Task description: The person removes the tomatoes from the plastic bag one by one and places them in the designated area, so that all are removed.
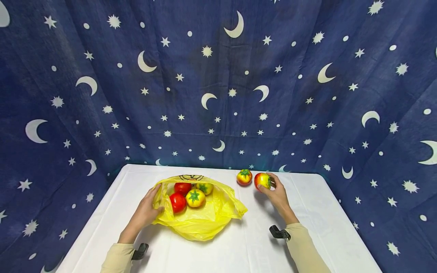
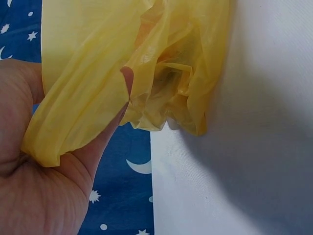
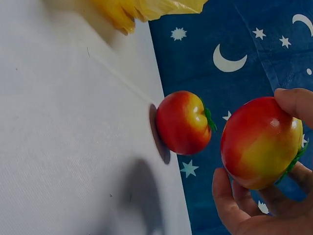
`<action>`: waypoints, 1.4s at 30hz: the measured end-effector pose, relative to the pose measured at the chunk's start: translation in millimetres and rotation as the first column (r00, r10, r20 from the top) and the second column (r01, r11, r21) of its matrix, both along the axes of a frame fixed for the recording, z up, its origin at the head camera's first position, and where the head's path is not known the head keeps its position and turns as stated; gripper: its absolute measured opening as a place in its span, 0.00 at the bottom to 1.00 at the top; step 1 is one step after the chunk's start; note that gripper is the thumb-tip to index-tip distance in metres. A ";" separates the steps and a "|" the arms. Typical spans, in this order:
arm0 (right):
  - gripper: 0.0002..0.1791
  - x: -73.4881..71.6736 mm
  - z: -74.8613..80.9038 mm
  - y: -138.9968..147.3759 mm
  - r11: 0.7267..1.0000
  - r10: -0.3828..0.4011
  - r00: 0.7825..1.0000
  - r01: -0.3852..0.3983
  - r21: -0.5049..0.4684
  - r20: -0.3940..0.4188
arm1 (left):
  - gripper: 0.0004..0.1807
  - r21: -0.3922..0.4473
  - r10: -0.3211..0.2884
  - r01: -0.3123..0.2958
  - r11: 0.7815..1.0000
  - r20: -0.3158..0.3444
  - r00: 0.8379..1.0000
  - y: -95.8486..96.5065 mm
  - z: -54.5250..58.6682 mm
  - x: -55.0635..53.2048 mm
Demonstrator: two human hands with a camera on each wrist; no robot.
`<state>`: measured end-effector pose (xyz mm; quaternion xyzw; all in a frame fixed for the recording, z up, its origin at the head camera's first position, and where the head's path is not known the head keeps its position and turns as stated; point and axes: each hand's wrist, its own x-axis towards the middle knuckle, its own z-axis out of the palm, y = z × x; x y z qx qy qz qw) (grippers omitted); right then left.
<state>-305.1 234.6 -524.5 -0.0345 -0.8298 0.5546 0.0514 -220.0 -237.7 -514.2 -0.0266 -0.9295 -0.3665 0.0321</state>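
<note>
My left hand (image 1: 146,210) grips the left edge of a yellow plastic bag (image 1: 201,230), whose mouth faces me. In the left wrist view a fold of the bag (image 2: 78,107) runs between thumb and fingers. Inside the bag lie red tomatoes (image 1: 178,202) and yellow ones with green leafy tops (image 1: 195,198). With fingertips and thumb, my right hand (image 1: 278,195) holds a red-and-yellow artificial tomato (image 3: 261,144) above the table, its green top turned to the right. A similar tomato (image 1: 244,177) rests on the table just left of it.
A white cloth (image 1: 259,242) covers the table. Behind its back edge hangs a dark blue curtain (image 1: 218,151) with moons and stars. Black wrist mounts (image 1: 279,232) stick out from both sleeves.
</note>
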 end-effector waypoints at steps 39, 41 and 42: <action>0.42 -51.3 -19.4 4.6 0.971 -0.109 0.993 0.115 0.212 -0.039 | 0.48 -0.007 0.018 -0.018 1.000 0.031 0.999 0.6 0.4 2.1; 0.42 -52.7 -21.3 4.5 0.969 -0.105 0.994 0.110 0.220 -0.036 | 0.48 -0.006 0.017 -0.017 1.000 0.027 0.999 0.7 0.9 2.6; 0.41 -53.3 -22.2 4.3 0.969 -0.102 0.994 0.107 0.222 -0.036 | 0.48 -0.005 0.017 -0.016 1.000 0.020 1.000 0.6 0.8 2.7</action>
